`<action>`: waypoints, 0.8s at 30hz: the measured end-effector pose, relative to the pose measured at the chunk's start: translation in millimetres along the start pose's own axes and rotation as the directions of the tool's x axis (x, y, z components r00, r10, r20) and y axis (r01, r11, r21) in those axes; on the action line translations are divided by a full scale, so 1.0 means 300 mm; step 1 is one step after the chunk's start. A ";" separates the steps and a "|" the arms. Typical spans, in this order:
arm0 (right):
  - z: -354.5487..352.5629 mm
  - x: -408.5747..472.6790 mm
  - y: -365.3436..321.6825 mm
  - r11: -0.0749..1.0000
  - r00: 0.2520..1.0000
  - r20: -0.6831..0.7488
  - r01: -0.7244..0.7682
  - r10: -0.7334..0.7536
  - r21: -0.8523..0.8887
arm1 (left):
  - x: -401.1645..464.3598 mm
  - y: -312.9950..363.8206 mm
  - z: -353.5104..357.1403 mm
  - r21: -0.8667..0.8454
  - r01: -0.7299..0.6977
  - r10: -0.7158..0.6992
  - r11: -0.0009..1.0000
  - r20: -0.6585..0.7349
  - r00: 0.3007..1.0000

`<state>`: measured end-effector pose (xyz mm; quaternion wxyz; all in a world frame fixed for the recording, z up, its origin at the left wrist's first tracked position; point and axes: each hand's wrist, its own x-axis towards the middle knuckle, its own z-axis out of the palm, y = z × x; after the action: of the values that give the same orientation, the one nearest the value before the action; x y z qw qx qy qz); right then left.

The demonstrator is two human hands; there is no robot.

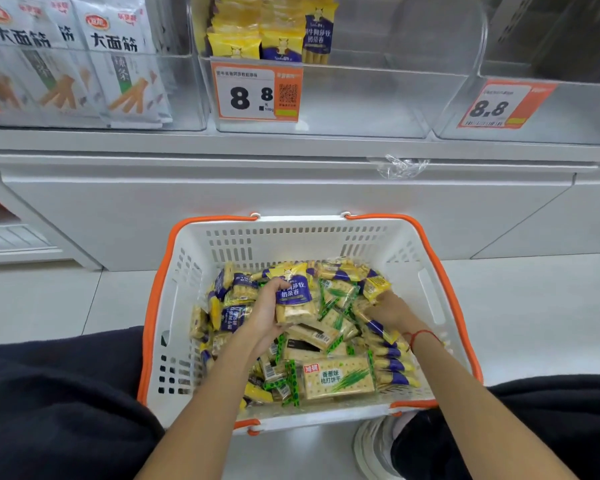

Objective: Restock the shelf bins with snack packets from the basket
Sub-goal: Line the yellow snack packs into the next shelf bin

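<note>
White shelving filled the background, and a row of clear shelf bins was mounted along its upper ledge, each fronted by an orange price tag so that stock could be matched to its slot. The left bin was packed with tall white packets. The middle bin was only part filled: a small stack of yellow-and-purple packets was gathered at its left end, the rest of it bare, which would explain why the same kind was being picked out below. The right bin appeared to hold nothing that could be seen.

On the pale floor, between the knees of a crouched person in dark trousers, a white basket with orange handles had been set close under the shelf, presumably to keep the reach short. It was heaped with mixed snack packets, purple-and-yellow ones among green-striped cracker packs.

One purple-and-yellow packet was gripped by the left hand, fingers curled over its upper edge, and was held just above the heap, probably as the start of a gathered bunch. The right hand was pressed into the pile at the far right, its fingers buried among the packets; whether anything was grasped there could not be told.
</note>
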<state>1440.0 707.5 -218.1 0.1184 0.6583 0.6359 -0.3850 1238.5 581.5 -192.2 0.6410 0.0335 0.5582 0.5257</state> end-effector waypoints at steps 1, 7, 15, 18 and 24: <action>0.040 0.003 0.024 0.996 0.999 0.037 0.000 0.003 -0.094 | 0.007 -0.008 -0.001 0.008 -0.001 0.001 1.000 -0.016 1.000; 0.126 -0.005 0.044 0.952 0.981 -0.162 0.052 -0.105 -0.302 | 0.030 -0.051 0.007 0.014 0.040 -0.039 0.999 -0.066 0.997; -0.034 -0.157 -0.106 0.562 1.000 -0.001 0.018 -0.030 0.827 | -0.043 0.022 0.038 0.079 -0.025 0.031 0.997 -0.073 0.997; -0.120 -0.258 -0.180 0.310 0.959 0.087 0.001 -0.270 0.951 | -0.085 0.095 0.073 0.075 -0.092 0.097 0.993 -0.073 0.993; -0.314 -0.433 -0.360 0.334 0.825 0.011 0.216 -0.564 0.917 | -0.180 0.310 0.169 0.002 -0.242 0.242 0.970 -0.069 0.968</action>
<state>1386.9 689.1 -33.2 -0.2376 0.3691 0.4483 -0.7787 1226.9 612.0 -77.9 0.5527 0.0812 0.5698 0.6027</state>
